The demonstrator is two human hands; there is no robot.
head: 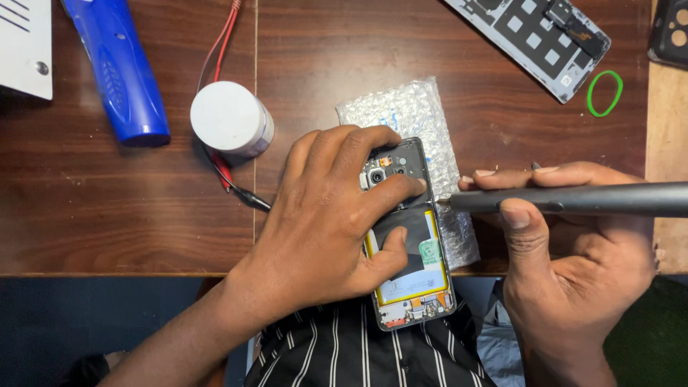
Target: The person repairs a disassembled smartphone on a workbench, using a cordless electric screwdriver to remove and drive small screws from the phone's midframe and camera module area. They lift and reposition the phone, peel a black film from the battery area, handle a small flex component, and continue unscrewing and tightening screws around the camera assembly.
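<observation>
An opened smartphone (418,279) lies face down at the table's front edge, its battery and circuit boards bare. My left hand (326,215) presses on it, fingers over the camera end and thumb on the battery. My right hand (566,244) holds a dark grey pen-shaped screwdriver (573,199) level, its tip touching the phone's right side near the middle. The phone rests partly on a piece of bubble wrap (423,118).
A white round jar (229,118) stands left of the phone, with red and black wires (218,54) and a clip beside it. A blue tool handle (118,68) lies at the back left. A phone back frame (537,39) and green rubber band (605,93) lie at the back right.
</observation>
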